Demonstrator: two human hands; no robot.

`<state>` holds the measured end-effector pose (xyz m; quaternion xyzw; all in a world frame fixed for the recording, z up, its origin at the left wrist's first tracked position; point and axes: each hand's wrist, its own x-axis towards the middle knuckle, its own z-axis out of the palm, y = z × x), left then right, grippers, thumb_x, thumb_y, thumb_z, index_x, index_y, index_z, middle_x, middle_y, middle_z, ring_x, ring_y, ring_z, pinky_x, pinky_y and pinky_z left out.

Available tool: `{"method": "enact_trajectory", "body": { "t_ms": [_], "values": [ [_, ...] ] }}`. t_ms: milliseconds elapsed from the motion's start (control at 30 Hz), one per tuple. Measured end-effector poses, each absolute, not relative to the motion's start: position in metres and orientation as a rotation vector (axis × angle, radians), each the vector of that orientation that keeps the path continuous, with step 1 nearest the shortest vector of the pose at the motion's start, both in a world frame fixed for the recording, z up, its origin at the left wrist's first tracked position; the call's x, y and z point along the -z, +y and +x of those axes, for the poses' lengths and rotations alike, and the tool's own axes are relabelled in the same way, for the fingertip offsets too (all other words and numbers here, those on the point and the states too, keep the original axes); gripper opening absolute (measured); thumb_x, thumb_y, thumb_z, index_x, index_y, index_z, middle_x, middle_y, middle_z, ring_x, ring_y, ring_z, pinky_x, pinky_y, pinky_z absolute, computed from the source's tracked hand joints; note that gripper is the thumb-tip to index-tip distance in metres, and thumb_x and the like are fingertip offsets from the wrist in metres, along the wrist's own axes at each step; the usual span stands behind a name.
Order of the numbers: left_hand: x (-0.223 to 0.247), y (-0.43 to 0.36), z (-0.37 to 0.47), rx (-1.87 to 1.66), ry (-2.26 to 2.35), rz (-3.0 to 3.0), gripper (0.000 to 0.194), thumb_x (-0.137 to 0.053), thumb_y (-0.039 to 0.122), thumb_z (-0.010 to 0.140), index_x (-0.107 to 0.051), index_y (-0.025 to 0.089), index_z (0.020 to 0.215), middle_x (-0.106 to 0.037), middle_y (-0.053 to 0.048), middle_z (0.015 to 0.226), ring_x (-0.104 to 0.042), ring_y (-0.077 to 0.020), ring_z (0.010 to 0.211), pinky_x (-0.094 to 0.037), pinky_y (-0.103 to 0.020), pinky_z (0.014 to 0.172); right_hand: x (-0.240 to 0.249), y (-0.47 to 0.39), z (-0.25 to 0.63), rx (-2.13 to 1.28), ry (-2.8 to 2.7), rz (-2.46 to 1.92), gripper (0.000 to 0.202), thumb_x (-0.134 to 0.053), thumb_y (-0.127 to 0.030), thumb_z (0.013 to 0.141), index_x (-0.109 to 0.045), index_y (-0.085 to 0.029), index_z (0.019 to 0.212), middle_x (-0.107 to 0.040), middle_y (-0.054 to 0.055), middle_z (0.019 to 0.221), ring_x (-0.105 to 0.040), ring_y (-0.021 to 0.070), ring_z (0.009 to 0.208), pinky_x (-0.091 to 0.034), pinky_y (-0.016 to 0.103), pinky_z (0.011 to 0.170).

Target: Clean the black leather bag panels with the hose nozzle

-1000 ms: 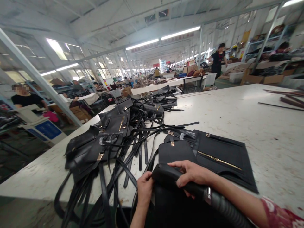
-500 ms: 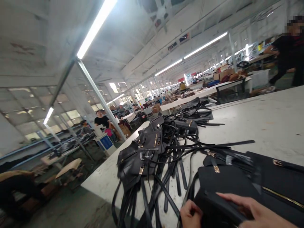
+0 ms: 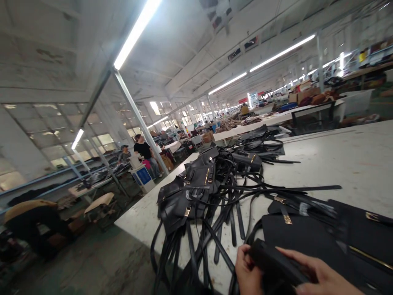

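Head view. Right hand (image 3: 317, 268) is wrapped part-way round a black piece (image 3: 274, 258), thumb on the near side, fingers over the top; grip looks firm. Left hand (image 3: 249, 271) is curled nearly closed at the left end of the same piece, fingertips touching it; cannot tell whether it also pinches something underneath. The black piece lies at the lower right, above the near part of a white table (image 3: 319, 164), its lower part dark and hard to make out. Just beyond it: a black flap (image 3: 297, 237) with a gold clasp (image 3: 287, 219); to its right, a black panel with a gold zip (image 3: 371, 257). Left of the hands: heaped black bags (image 3: 196, 176), with loose straps (image 3: 217, 246) trailing toward the near edge.
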<state>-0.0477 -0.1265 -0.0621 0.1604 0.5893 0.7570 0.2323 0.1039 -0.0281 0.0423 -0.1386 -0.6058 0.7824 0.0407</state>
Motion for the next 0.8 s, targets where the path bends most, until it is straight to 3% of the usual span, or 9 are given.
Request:
{"method": "enact_trajectory", "body": {
  "t_ms": [100,167,300,433,533,667,800],
  "values": [
    [0.05,-0.127,-0.047,-1.928,1.724,0.474,0.041,-0.072,0.024,0.045,-0.051,0.019,0.08,-0.05,0.006,0.048,-0.045,-0.0094,0.046,-0.033,-0.021,0.048,-0.042,-0.029,0.117,-2.389,-1.829,-0.512,0.082,-0.058,-0.028,0.061,-0.025,-0.015,0.135,-0.061,0.002,0.064,-0.05,0.0118,0.038,-0.041,0.019,0.034],
    [0.044,-0.125,-0.053,-1.886,1.745,0.453,0.035,-0.068,0.019,0.048,-0.052,0.017,0.079,-0.045,0.008,0.046,-0.04,-0.0063,0.043,-0.031,-0.019,0.048,-0.043,-0.029,0.134,-2.349,-1.845,-0.582,0.082,-0.058,-0.024,0.064,-0.02,-0.017,0.136,-0.06,0.001,0.066,-0.051,0.0114,0.038,-0.042,0.019,0.034],
    [0.038,-0.111,-0.076,-1.849,1.734,0.394,0.038,-0.066,0.022,0.052,-0.051,0.016,0.086,-0.049,0.008,0.054,-0.041,-0.0048,0.048,-0.032,-0.018,0.051,-0.046,-0.035,0.169,-2.247,-1.893,-0.759,0.078,-0.059,-0.019,0.065,-0.024,-0.023,0.135,-0.061,0.002,0.079,-0.052,0.0105,0.042,-0.043,0.019,0.035],
    [0.018,-0.114,-0.092,-1.622,1.694,0.423,0.041,-0.067,0.029,0.055,-0.053,0.015,0.091,-0.05,0.006,0.055,-0.045,-0.0054,0.048,-0.033,-0.017,0.05,-0.033,-0.041,0.197,-2.191,-1.882,-0.831,0.077,-0.058,-0.02,0.066,-0.024,-0.023,0.134,-0.061,0.0,0.076,-0.051,0.0104,0.044,-0.042,0.018,0.036],
    [-0.001,-0.142,-0.091,-1.386,1.653,0.441,0.038,-0.066,0.035,0.059,-0.056,0.015,0.09,-0.053,0.003,0.055,-0.047,-0.0065,0.045,-0.035,-0.018,0.046,-0.011,-0.041,0.212,-2.12,-1.838,-0.919,0.078,-0.059,-0.023,0.064,-0.024,-0.021,0.134,-0.057,-0.002,0.068,-0.052,0.0127,0.044,-0.042,0.02,0.036],
    [-0.012,-0.194,-0.074,-1.23,1.644,0.416,0.038,-0.064,0.034,0.062,-0.054,0.015,0.094,-0.061,-0.003,0.065,-0.056,-0.0118,0.055,-0.042,-0.023,0.053,0.003,-0.04,0.221,-2.031,-1.826,-0.988,0.075,-0.058,-0.023,0.067,-0.023,-0.021,0.134,-0.056,-0.003,0.066,-0.053,0.0133,0.047,-0.044,0.022,0.041],
    [-0.001,-0.244,-0.039,-1.221,1.79,0.361,0.033,-0.068,0.029,0.059,-0.057,0.017,0.088,-0.057,0.003,0.059,-0.054,-0.0102,0.056,-0.04,-0.019,0.051,-0.001,-0.043,0.218,-2.013,-1.843,-0.929,0.068,-0.057,-0.02,0.07,-0.028,-0.024,0.132,-0.058,-0.003,0.077,-0.053,0.0123,0.051,-0.044,0.022,0.044]
  ]
}}
